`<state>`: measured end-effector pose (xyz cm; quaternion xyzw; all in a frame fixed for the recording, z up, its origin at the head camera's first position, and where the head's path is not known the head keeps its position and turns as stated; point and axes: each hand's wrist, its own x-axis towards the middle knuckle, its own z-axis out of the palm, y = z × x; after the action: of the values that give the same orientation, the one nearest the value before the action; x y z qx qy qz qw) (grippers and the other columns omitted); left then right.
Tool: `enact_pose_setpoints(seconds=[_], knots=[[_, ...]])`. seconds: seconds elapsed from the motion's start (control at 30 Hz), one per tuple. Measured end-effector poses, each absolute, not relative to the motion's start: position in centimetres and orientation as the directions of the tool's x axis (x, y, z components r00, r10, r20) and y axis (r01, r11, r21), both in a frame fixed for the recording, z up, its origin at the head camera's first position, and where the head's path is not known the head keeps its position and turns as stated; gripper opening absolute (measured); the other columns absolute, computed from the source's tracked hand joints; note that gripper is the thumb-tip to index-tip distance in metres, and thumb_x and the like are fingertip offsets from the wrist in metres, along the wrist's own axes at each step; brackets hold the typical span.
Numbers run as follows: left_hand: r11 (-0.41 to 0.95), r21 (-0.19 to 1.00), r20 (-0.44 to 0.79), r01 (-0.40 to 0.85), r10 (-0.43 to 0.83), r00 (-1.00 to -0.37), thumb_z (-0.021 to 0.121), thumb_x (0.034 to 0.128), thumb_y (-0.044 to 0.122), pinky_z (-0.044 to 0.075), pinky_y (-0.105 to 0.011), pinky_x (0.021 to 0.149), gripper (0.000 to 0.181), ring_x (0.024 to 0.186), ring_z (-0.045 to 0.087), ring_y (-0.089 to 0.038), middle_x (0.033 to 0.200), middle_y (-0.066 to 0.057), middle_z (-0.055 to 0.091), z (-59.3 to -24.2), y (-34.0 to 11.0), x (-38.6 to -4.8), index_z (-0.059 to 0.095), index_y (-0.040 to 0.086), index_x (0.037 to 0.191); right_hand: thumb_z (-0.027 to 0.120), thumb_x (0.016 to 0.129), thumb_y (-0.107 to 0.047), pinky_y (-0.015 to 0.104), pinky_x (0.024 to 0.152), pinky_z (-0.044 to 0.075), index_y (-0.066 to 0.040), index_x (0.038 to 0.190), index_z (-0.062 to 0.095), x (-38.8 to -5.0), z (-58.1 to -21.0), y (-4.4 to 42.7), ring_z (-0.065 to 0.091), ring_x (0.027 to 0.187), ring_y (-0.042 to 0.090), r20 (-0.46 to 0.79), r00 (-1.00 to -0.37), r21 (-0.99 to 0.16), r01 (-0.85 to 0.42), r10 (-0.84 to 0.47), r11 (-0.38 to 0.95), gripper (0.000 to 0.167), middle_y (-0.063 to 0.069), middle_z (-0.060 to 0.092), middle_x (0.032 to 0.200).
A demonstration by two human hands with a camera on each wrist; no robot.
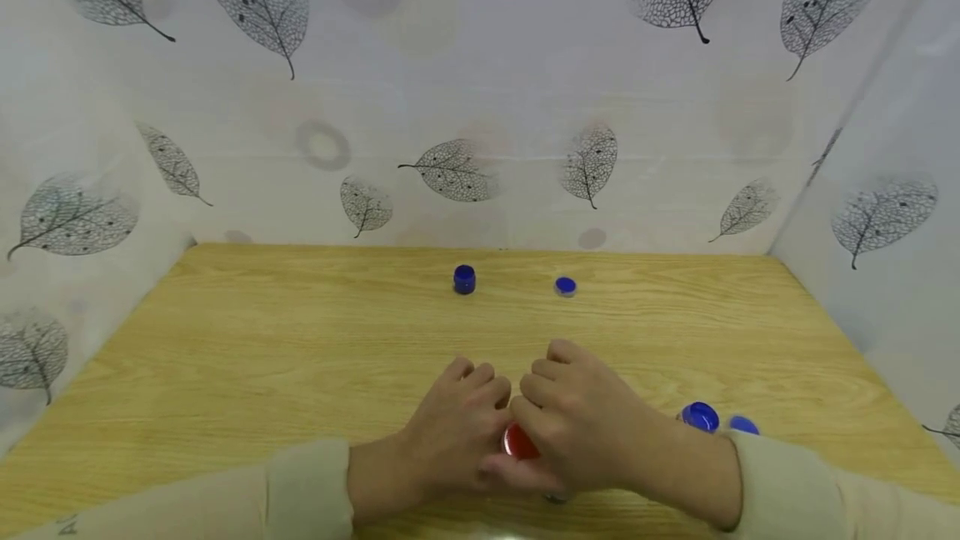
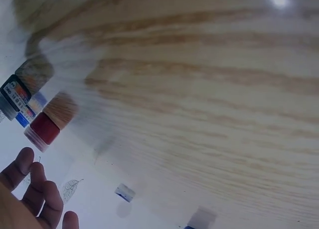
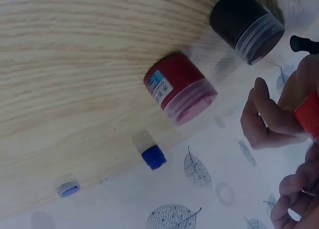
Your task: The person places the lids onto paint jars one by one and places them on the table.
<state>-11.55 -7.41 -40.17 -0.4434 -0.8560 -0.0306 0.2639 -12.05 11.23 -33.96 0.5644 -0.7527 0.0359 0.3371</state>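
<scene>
In the head view my left hand [image 1: 457,423] and right hand [image 1: 585,423] meet near the front of the table. Between them they grip a small red paint jar [image 1: 520,442], its round top showing between the fingers. Most of that jar is hidden by the hands. At the right edge of the right wrist view, part of the held red paint jar [image 3: 309,114] shows amid curled fingers [image 3: 271,114]. Below the hands, a second red jar [image 3: 179,87] with a clear lid and a black jar [image 3: 239,22] stand on the table.
An uncovered blue jar [image 1: 464,280] and a blue lid [image 1: 566,286] sit toward the back of the wood-grain table [image 1: 262,332]. Another uncovered blue jar [image 1: 700,417] and lid [image 1: 743,425] are beside my right forearm. Leaf-patterned curtains [image 1: 487,82] enclose the table.
</scene>
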Motion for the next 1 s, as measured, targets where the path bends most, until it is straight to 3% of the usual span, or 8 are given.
enact_pose_setpoints(seconds=[0.13,0.27,0.43,0.77,1.0], knots=[[0.603,-0.124,0.501,0.788,0.723,-0.475,0.051,0.0847,0.074,0.034,-0.026,0.067,0.049,0.064,0.04,-0.009,0.071,0.011,0.05,-40.2,-7.7,-11.8,0.066,0.027,0.082,0.054,0.093,-0.055,0.024,0.058,0.035,-0.017,0.076,0.058,-12.5,-33.0,12.0,0.042,0.055,0.009,0.508,-0.071,0.313,-0.913,-0.858,0.261,0.042,-0.008,0.047,0.064],[0.599,-0.092,0.522,0.795,0.709,-0.474,0.06,0.0798,0.072,0.033,-0.024,0.065,0.044,0.064,0.041,-0.007,0.07,0.012,0.05,-40.2,-8.0,-12.0,0.062,0.028,0.079,0.068,0.09,-0.034,0.018,0.064,0.04,-0.018,0.098,0.063,-12.6,-32.1,12.7,0.047,0.068,0.007,0.43,-0.031,0.19,-0.974,-0.902,0.124,0.019,-0.009,0.057,0.086],[0.594,-0.082,0.53,0.8,0.706,-0.47,0.063,0.0772,0.07,0.032,-0.024,0.064,0.043,0.061,0.039,-0.006,0.067,0.011,0.049,-40.0,-8.0,-12.2,0.058,0.028,0.073,0.074,0.084,-0.021,0.016,0.069,0.044,-0.019,0.106,0.064,-12.4,-32.0,12.9,0.052,0.077,0.007,0.412,-0.048,0.113,-0.988,-0.91,0.104,0.024,-0.009,0.059,0.097],[0.588,-0.055,0.532,0.807,0.701,-0.475,0.064,0.0771,0.068,0.035,-0.025,0.065,0.041,0.061,0.037,-0.007,0.067,0.011,0.047,-39.5,-7.7,-12.0,0.056,0.027,0.075,0.079,0.08,-0.021,0.018,0.073,0.047,-0.017,0.11,0.065,-11.7,-31.7,13.1,0.055,0.08,0.007,0.422,-0.096,0.101,-0.983,-0.902,0.152,0.034,-0.008,0.06,0.099],[0.587,-0.094,0.573,0.804,0.693,-0.438,0.064,0.0748,0.07,0.036,-0.027,0.066,0.044,0.063,0.038,-0.008,0.069,0.01,0.047,-39.1,-7.1,-12.2,0.055,0.026,0.074,0.082,0.075,-0.019,0.021,0.079,0.049,-0.014,0.125,0.065,-11.2,-31.4,13.6,0.056,0.083,0.006,0.449,-0.144,0.051,-0.981,-0.882,0.187,0.053,-0.008,0.062,0.099]])
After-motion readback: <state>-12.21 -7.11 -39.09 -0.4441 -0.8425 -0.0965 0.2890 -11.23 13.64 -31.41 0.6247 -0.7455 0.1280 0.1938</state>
